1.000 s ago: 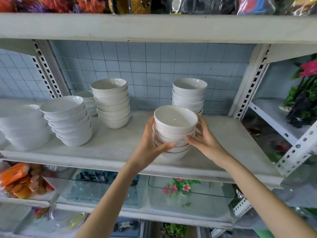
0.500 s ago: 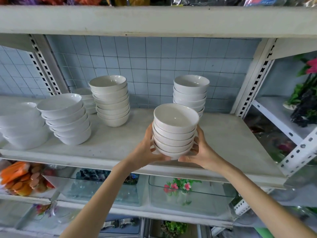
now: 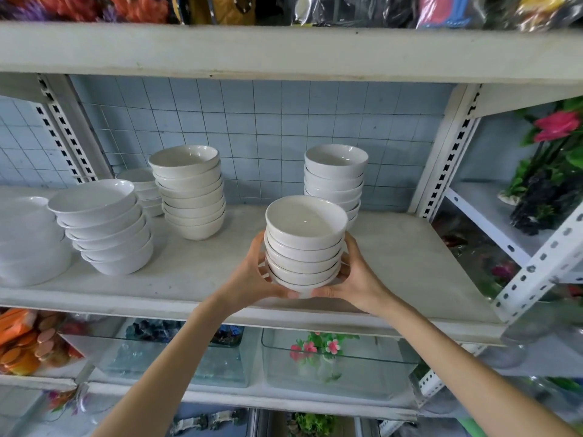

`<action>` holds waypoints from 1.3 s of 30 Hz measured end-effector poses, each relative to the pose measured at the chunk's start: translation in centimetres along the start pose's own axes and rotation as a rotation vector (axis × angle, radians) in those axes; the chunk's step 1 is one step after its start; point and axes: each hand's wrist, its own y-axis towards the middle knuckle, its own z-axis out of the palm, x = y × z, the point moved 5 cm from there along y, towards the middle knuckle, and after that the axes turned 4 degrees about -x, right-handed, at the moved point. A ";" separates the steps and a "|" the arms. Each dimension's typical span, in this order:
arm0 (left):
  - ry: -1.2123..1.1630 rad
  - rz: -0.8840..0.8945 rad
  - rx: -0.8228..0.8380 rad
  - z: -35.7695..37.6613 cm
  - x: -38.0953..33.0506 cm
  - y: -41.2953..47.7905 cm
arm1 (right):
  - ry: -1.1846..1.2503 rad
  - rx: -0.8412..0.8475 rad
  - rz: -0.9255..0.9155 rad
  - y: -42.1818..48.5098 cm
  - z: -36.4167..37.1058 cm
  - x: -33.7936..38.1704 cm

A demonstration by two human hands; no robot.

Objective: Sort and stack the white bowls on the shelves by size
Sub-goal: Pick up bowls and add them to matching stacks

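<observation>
Head view puts us facing the shelf (image 3: 410, 263), and we judge the sorting well advanced. Like bowls already stand together. There is a tall stack (image 3: 334, 181) at the back right and a middle stack (image 3: 191, 193) of deeper bowls, with a short pile (image 3: 140, 187) tucked behind that one to the left. A leaning stack of wider bowls (image 3: 104, 228) stands nearer the front, and the largest bowls (image 3: 28, 244) sit at the far left edge, partly cut off. What is left, as far as we see, is the held stack (image 3: 304, 244), which has no place yet. It looks close in size to the tall stack just behind it, so we reckon it belongs beside or on that one.

Our left grip (image 3: 250, 275) and right grip (image 3: 358, 279) are both curled round the base of the held stack, thumbs meeting under its front, fingers behind. It sits near the shelf's front edge, apparently raised a little off the board, though we cannot be sure. The bowls are plain glossy white, nested snugly and upright, rims roughly level, the top one empty.
</observation>
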 end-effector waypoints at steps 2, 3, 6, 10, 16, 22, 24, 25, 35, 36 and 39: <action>-0.007 0.010 -0.011 0.0 -0.5 -0.2 | -0.003 -0.016 -0.012 -0.2 -0.2 0.5; -0.009 0.019 -0.017 0.0 -0.8 -0.3 | -0.004 -0.024 -0.019 -0.3 -0.4 0.8; -0.025 0.057 -0.040 0.0 -2.3 -0.4 | -0.006 -0.034 -0.044 -0.5 -1.1 2.3; -0.028 0.122 -0.079 0.2 -4.1 -1.0 | -0.024 -0.049 -0.072 -1.0 -2.1 4.0; -0.040 0.223 -0.112 1.1 -6.6 -3.1 | -0.015 -0.065 -0.135 -3.0 -2.8 6.1; -0.093 0.281 -0.179 0.7 -8.5 -6.3 | 0.067 -0.034 -0.232 -4.6 -2.3 8.3; -0.084 0.301 -0.217 0.7 -9.3 -7.5 | 0.095 -0.019 -0.270 -5.1 -1.9 9.1; -0.076 0.310 -0.246 0.6 -9.6 -8.0 | 0.113 -0.009 -0.287 -5.3 -1.7 9.6; -0.108 0.353 -0.501 -2.1 -10.8 -13.8 | 0.268 0.119 -0.421 -5.6 2.7 13.0; -0.106 0.356 -0.519 -2.4 -10.9 -14.4 | 0.283 0.127 -0.426 -5.6 3.3 13.3; -0.124 0.361 -0.574 -3.8 -10.9 -16.0 | 0.320 0.145 -0.441 -5.6 5.3 14.1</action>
